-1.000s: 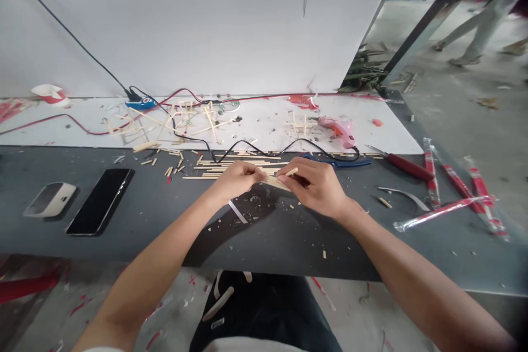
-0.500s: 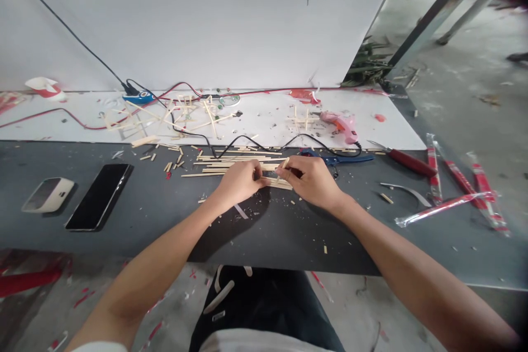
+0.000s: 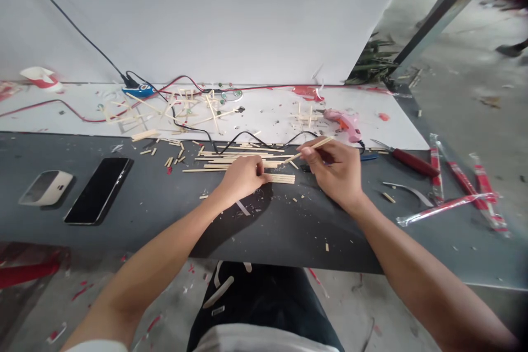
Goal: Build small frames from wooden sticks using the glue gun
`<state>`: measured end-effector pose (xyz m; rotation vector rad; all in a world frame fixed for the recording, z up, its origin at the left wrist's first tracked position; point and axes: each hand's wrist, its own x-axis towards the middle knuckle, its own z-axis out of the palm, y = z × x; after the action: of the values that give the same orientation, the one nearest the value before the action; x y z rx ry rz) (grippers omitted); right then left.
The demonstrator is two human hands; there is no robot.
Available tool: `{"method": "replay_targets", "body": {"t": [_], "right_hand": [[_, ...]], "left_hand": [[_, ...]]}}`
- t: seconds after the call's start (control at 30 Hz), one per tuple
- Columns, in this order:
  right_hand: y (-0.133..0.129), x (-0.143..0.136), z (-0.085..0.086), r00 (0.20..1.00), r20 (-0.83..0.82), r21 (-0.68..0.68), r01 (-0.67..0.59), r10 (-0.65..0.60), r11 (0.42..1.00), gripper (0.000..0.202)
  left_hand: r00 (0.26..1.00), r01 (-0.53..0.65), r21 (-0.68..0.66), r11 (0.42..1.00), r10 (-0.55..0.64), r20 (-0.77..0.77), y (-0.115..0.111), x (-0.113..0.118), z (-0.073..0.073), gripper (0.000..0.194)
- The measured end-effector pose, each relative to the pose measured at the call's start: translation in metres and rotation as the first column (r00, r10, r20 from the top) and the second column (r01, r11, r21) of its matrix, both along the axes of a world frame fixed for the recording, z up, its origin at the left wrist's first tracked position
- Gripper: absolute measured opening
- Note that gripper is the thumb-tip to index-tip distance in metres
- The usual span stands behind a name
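My left hand (image 3: 244, 177) is closed at the near side of the loose sticks. Its thumb and fingers grip the left end of a small flat row of thin wooden sticks (image 3: 284, 179), laid side by side on the grey table. To the right and a little higher, my right hand (image 3: 337, 173) pinches a single wooden stick (image 3: 322, 143), which slants up to the right. Longer wooden sticks (image 3: 223, 160) lie in a loose pile behind my left hand. Blue-handled scissors (image 3: 368, 157) are partly hidden behind my right hand.
A pink glue gun (image 3: 345, 122) and stick frames (image 3: 192, 107) rest on the white board. Left lie a phone (image 3: 99, 191) and a small white device (image 3: 47, 188). Right are a red-handled knife (image 3: 414, 161) and red plastic wrappers (image 3: 445, 207). A black cord (image 3: 256, 140) crosses behind the sticks.
My right hand has moved right and slightly up, away from my left hand, carrying a stick. My left hand stays by the row of sticks, whose right end now shows more fully.
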<state>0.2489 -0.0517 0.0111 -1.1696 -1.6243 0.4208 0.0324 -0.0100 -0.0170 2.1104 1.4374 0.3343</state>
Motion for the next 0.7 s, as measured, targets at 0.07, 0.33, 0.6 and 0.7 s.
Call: {"method": "replay_targets", "body": {"t": [0.07, 0.33, 0.6, 0.7], "right_hand": [[-0.001, 0.003, 0.003, 0.993, -0.111, 0.003, 0.042, -0.041, 0.999, 0.02], [-0.001, -0.001, 0.004, 0.994, -0.102, -0.181, 0.006, -0.025, 0.983, 0.037], [-0.006, -0.018, -0.006, 0.993, -0.042, -0.276, -0.115, 0.107, 0.954, 0.053], [-0.005, -0.018, -0.003, 0.989, 0.019, -0.262, -0.134, 0.144, 0.956, 0.056]], "left_hand": [[1.0, 0.012, -0.016, 1.0, -0.012, 0.014, 0.002, -0.001, -0.001, 0.021], [0.939, -0.02, 0.128, 0.992, -0.025, 0.343, -0.002, -0.007, 0.033, 0.026], [0.879, 0.193, 0.005, 0.981, -0.175, 0.444, -0.021, 0.002, 0.042, 0.023], [0.876, 0.191, -0.036, 0.981, -0.154, 0.456, -0.02, 0.005, 0.039, 0.028]]}}
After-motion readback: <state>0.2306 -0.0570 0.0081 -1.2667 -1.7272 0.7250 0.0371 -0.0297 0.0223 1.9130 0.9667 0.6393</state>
